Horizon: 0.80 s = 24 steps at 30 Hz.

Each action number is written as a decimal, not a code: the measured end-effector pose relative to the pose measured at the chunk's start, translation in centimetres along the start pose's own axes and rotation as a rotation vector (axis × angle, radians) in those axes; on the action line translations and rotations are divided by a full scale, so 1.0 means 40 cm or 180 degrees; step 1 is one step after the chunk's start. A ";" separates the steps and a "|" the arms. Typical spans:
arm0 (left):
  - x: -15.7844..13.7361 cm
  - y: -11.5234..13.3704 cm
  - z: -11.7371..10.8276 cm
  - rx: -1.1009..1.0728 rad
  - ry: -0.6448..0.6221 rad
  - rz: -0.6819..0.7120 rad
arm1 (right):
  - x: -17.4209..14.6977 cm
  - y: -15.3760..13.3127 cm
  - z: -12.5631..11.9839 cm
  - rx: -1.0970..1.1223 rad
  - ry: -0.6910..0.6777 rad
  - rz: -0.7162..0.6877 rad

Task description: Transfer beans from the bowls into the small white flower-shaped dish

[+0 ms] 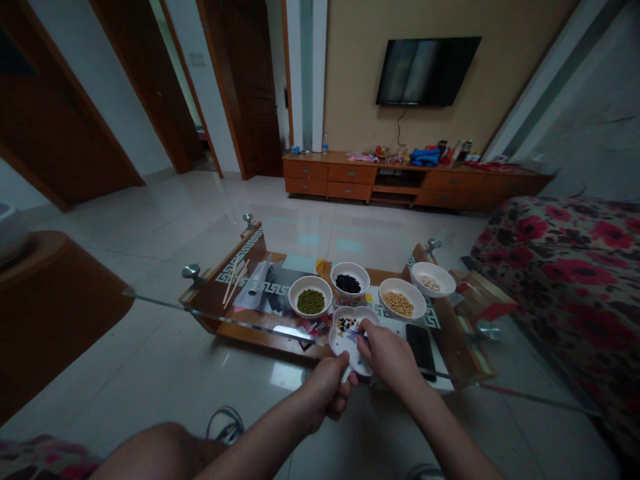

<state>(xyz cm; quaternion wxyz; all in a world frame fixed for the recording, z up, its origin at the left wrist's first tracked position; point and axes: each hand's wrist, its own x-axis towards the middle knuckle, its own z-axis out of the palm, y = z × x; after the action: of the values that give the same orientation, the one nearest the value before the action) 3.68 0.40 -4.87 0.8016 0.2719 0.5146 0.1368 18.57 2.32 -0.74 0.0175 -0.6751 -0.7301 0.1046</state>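
Note:
My left hand [333,390] is closed around the short handle of a white lobed plate [341,345], held at the near edge of the glass table. Mixed black, yellow and pale beans [346,325] lie in the plate's far part. Over the plate, my right hand [383,350] pinches a thin dark stick-like tool [354,332], its tip near those beans; its exact kind is too small to tell. Beyond the plate stand white bowls of green beans [311,302], black beans [349,284], yellow soybeans [398,305] and pale beans or seeds [430,283].
Chopsticks [235,283] and papers [260,287] show at the left of the glass table [165,300]. A black phone [421,350] lies right of my right hand. A floral-covered sofa [565,280] stands to the right, a low TV cabinet [350,175] at the back.

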 end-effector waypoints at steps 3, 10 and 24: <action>0.000 -0.001 -0.002 -0.0024 -0.0005 -0.0012 | 0.001 -0.002 0.000 0.0017 0.0011 0.0026; 0.000 -0.004 -0.004 -0.0008 -0.0012 0.0005 | 0.001 -0.007 -0.003 0.0116 -0.0021 0.0007; -0.007 0.002 0.000 -0.0009 -0.0027 0.0008 | 0.009 -0.008 0.016 0.0091 -0.0007 -0.0052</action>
<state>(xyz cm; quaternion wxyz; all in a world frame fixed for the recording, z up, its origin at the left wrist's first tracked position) 3.57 0.33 -4.61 0.8040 0.2720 0.5107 0.1373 18.12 2.59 -1.34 0.0272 -0.6687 -0.7340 0.1157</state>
